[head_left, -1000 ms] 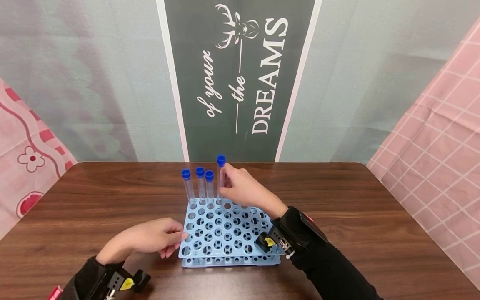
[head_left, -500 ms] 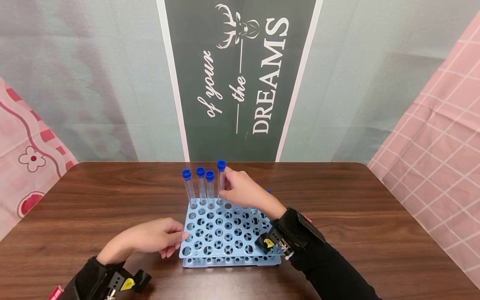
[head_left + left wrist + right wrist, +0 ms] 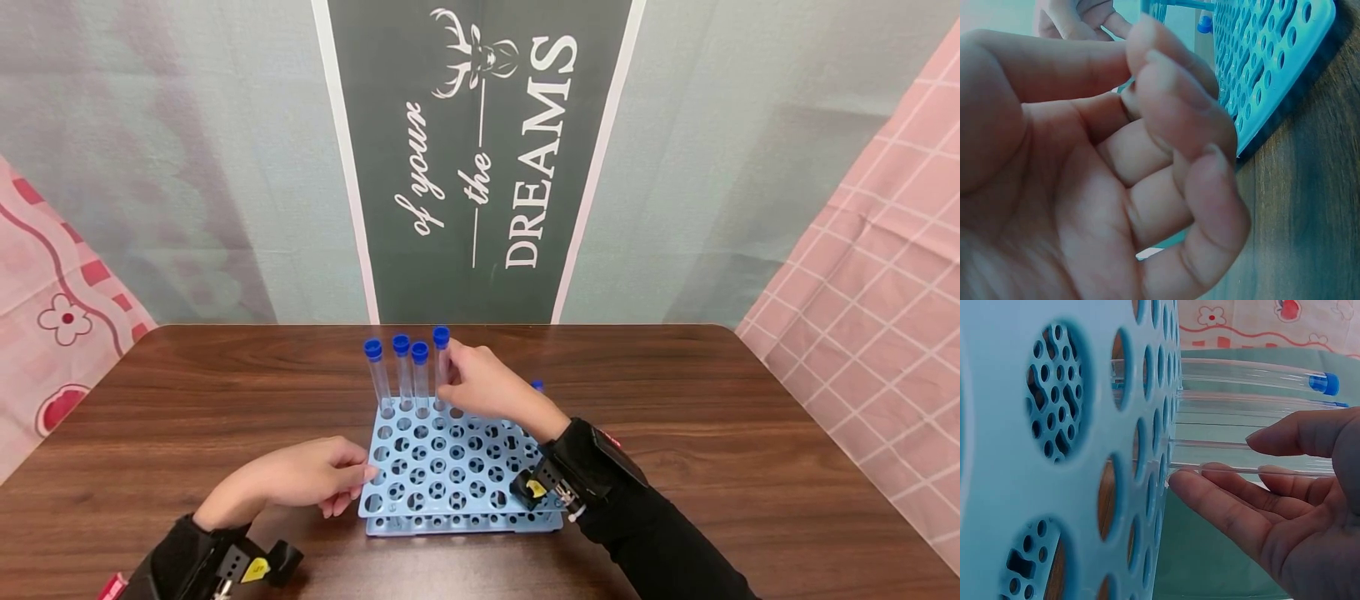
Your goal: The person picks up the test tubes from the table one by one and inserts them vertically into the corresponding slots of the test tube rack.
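A light blue test tube rack [image 3: 437, 505] with rows of round holes stands on the table. My right hand [image 3: 491, 383] pinches a clear, blue-capped test tube [image 3: 442, 360] between thumb and fingers, upright over the rack's back row. In the right wrist view, the thumb [image 3: 1291, 434] and fingertips lie along the tube, close above the holed plate. Three more capped tubes [image 3: 380, 385] stand in the back row to its left, the leftmost leaning. My left hand [image 3: 307, 475] holds the rack's left edge with thumb and forefinger, its other fingers curled below.
Another blue cap [image 3: 537, 385] shows behind my right wrist, at the rack's back right. The brown wooden table [image 3: 735, 467] extends to both sides. A fabric backdrop [image 3: 465, 167] with lettering hangs behind it, with pink cloths at either side.
My right hand has lowered the held test tube a little into the rack's back row. The blue cap behind the right wrist has come into view. My left hand stays in place.
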Available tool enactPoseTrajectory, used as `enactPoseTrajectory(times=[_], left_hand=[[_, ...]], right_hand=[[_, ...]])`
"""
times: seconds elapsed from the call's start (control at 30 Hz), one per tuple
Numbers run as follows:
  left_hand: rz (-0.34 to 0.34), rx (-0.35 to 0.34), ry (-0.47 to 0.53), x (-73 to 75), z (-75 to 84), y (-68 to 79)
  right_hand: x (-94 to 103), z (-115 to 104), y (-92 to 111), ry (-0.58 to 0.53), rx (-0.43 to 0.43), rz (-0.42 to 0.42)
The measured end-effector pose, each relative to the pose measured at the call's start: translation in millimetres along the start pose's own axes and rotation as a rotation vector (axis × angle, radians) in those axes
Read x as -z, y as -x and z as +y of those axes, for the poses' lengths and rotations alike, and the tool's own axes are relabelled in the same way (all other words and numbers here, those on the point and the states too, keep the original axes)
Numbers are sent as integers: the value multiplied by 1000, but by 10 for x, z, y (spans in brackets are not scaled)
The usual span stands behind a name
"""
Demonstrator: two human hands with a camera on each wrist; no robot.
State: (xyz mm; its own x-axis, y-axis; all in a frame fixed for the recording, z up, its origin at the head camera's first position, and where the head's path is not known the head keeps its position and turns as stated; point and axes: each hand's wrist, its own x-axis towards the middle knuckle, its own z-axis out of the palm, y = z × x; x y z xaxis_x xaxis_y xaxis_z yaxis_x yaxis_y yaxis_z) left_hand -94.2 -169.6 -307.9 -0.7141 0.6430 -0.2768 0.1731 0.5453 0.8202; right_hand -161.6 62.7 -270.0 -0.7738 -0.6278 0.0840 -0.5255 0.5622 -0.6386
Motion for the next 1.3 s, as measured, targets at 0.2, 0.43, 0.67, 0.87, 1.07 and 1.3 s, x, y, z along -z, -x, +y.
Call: enactPoseTrajectory(times=[0.2,0.43,0.67,0.87,1.07,1.3], left_hand=[[1,-1,0,-2,0,3],[0,-7,-2,-4,4,2],[2,-5,-1,-3,10,5],[3,2,-1,-3,18,7],[1,5,-4,-3,23,6],[1,-2,-5,-2,22,5]], right_hand=[[-12,15,-4,-2,-3,-7],[-10,12,1,11,-17,-11],[-7,13,1,16,-14,-14],[0,5,8,15,-15,-13],[0,10,12,25,-12,-10],[-1,12,13,25,-4,-10]])
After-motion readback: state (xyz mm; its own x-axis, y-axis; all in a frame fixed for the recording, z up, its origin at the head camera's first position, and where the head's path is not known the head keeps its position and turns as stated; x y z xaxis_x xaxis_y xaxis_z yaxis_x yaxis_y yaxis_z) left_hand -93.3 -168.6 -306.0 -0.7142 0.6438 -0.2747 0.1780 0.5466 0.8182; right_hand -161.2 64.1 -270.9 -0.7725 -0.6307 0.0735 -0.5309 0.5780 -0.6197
